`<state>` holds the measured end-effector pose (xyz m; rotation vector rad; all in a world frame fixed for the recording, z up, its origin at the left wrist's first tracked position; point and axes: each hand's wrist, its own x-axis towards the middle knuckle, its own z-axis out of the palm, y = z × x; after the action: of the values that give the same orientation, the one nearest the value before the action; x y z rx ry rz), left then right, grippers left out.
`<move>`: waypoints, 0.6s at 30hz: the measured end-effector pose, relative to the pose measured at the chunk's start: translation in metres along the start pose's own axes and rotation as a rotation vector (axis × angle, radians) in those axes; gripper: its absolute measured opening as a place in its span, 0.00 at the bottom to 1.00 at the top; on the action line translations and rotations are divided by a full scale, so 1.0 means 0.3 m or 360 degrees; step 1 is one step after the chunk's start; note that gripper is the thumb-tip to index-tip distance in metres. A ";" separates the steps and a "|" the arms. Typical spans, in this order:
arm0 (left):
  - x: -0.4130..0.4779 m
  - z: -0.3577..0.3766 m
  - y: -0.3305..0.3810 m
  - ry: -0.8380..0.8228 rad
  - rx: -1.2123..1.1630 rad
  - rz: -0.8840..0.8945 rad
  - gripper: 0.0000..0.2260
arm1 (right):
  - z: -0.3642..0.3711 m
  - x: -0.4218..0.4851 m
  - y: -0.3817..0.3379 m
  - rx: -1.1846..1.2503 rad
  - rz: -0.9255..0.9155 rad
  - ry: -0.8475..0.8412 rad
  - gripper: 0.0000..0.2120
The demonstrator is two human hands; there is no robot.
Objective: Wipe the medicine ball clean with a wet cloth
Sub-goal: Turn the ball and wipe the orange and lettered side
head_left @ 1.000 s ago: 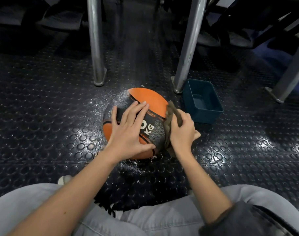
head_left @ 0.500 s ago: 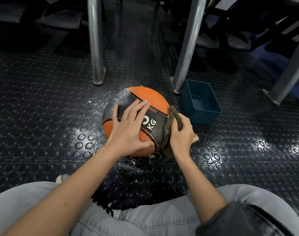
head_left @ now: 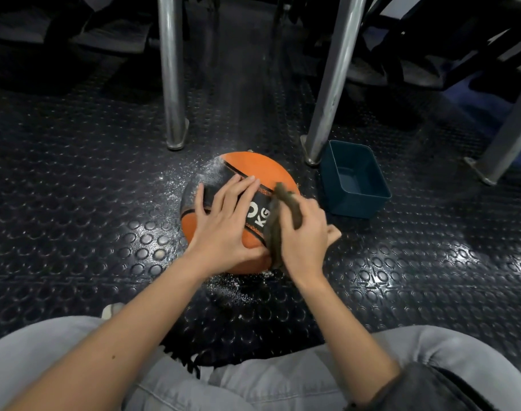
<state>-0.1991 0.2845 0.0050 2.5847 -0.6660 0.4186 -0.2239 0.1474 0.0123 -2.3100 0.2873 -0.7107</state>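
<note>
An orange and black medicine ball marked "KG" sits on the studded black floor in front of my knees. White dust speckles its upper left side. My left hand lies flat on top of the ball with its fingers spread and straight. My right hand grips a dark olive cloth and presses it against the ball's right side. The ball's lower right surface is hidden behind the cloth and hand.
A dark teal plastic tub stands on the floor just right of the ball. Two metal legs rise behind the ball, a third at far right. White powder is scattered on the floor around the ball.
My right hand with the cloth has moved up and leftward over the ball's right side, closer to my left hand. The left hand has stayed on top.
</note>
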 end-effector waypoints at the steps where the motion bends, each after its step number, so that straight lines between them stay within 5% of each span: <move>1: -0.004 -0.002 -0.001 -0.0004 -0.0008 -0.0006 0.48 | 0.001 -0.019 -0.016 -0.0094 -0.0195 0.0000 0.10; 4: -0.008 -0.003 0.004 -0.0032 -0.0024 0.0052 0.48 | -0.012 -0.006 0.016 -0.0201 -0.0274 0.0030 0.11; 9: 0.005 0.008 0.027 -0.0014 0.0041 0.0078 0.49 | -0.034 0.041 0.083 0.0113 0.0410 0.0007 0.07; 15: -0.003 0.011 0.034 0.0027 0.0086 0.0000 0.48 | -0.013 -0.022 -0.035 -0.0075 -0.0196 -0.0150 0.09; 18: 0.008 0.005 0.049 -0.0066 0.0131 -0.0010 0.49 | -0.020 0.010 0.032 -0.0017 -0.0016 -0.0074 0.09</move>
<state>-0.2043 0.2712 0.0095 2.6791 -0.6682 0.3993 -0.2250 0.1359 0.0108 -2.3360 0.2593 -0.6611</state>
